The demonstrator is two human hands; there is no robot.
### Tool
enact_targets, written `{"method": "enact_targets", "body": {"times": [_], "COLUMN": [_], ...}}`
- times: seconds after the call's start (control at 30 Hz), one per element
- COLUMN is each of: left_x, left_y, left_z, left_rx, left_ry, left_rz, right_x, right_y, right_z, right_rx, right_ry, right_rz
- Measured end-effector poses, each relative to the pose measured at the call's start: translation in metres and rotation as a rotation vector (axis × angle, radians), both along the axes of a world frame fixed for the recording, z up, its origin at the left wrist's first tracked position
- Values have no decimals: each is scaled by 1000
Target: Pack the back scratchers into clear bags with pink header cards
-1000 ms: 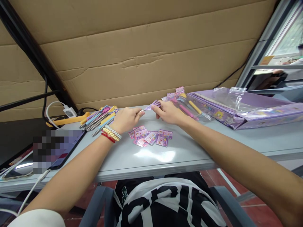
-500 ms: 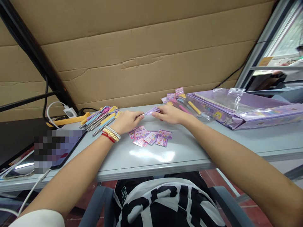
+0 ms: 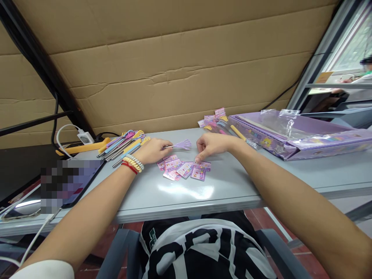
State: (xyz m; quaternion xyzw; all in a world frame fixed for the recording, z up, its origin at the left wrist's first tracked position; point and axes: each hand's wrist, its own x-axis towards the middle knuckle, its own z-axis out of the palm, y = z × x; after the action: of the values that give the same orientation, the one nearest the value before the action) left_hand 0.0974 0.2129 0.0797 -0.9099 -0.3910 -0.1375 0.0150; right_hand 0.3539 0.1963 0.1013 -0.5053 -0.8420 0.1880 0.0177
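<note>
My left hand (image 3: pixel 154 150) is closed on the thin metal rod of a small purple hand-shaped stick (image 3: pixel 183 144), whose spread fingers point right. My right hand (image 3: pixel 212 146) has its fingers curled, with the thumb and index tips at the upper edge of the small pink and purple cards (image 3: pixel 198 173). Whether it grips a card cannot be made out. The cards lie loosely overlapped on the grey table (image 3: pixel 174 201). Left of my left hand is a pile of similar coloured sticks (image 3: pixel 123 145) with metal rods.
Behind my right hand lie packaged sticks (image 3: pixel 221 123) with card tops. A purple box (image 3: pixel 261 141) holding clear plastic stands at the right. At the left are a tablet (image 3: pixel 84 182), a white charger (image 3: pixel 85 137) and cables. Cardboard (image 3: pixel 174 77) stands behind the table.
My right hand has let go of the purple stick's hand-shaped end and moved down to the cards. My left hand has shifted slightly left and down, still holding the stick.
</note>
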Motion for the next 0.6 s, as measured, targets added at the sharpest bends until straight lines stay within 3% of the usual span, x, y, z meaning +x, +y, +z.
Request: {"method": "enact_targets", "body": {"times": [0.27, 0.5, 0.6], "left_x": [2, 4, 4], "left_y": [-2, -6, -6], "left_z": [-1, 2, 3], "left_rx": [-91, -129, -136], "left_ry": [36, 34, 17], "left_rz": [-2, 20, 38], "right_x": [-2, -4, 1], "right_y": [0, -1, -2], "right_z": [1, 0, 4], "right_rx": [-179, -195, -124], "right_ry": [-169, -185, -143], "right_rz": [10, 14, -52]}}
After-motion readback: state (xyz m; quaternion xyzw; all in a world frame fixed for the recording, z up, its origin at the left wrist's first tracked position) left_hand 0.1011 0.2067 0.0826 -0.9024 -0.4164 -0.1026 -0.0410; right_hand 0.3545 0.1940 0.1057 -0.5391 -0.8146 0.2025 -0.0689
